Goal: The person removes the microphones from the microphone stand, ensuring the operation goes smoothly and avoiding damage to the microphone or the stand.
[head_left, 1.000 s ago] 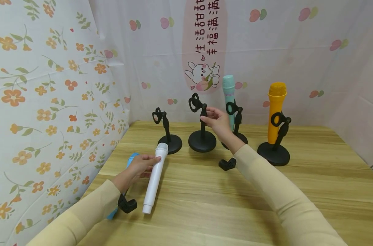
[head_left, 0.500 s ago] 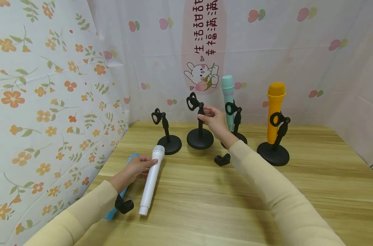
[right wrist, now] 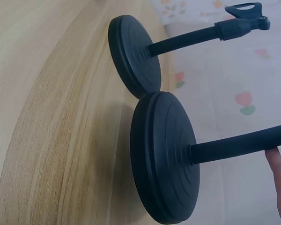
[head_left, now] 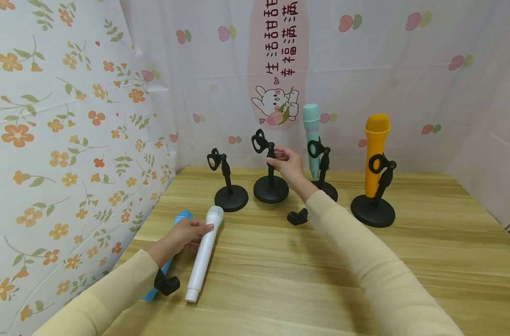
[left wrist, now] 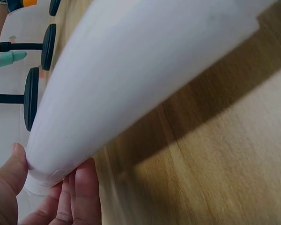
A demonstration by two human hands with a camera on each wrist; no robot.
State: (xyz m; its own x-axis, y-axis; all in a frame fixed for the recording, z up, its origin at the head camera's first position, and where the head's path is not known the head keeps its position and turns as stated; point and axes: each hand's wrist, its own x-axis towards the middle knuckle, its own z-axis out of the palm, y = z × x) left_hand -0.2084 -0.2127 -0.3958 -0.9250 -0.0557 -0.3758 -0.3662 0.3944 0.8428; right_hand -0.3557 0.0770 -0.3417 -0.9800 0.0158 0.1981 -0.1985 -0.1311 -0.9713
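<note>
My left hand (head_left: 186,233) holds a white microphone (head_left: 202,261) near its mesh head, thumb on one side and fingers on the other. In the left wrist view the body of that microphone (left wrist: 107,79) slants close over the wood, casting a shadow. Below the clip of a black microphone stand (head_left: 271,191), my right hand (head_left: 289,163) pinches the stem. The round base of this stand (right wrist: 166,159) shows large in the right wrist view, with fingertips (right wrist: 278,164) at the stem. A blue microphone (head_left: 167,265) lies on the table, partly hidden behind my left hand and wrist.
Another black stand (head_left: 231,199) is left of the gripped one. To the right are two more stands, with a mint microphone (head_left: 311,119) and an orange microphone (head_left: 376,140) upright behind their clips. Patterned cloth (head_left: 213,102) hangs behind the wooden table (head_left: 255,280).
The white microphone and my left hand have moved slightly left and lower toward me. My right hand and the stand it holds have shifted a little to the left.
</note>
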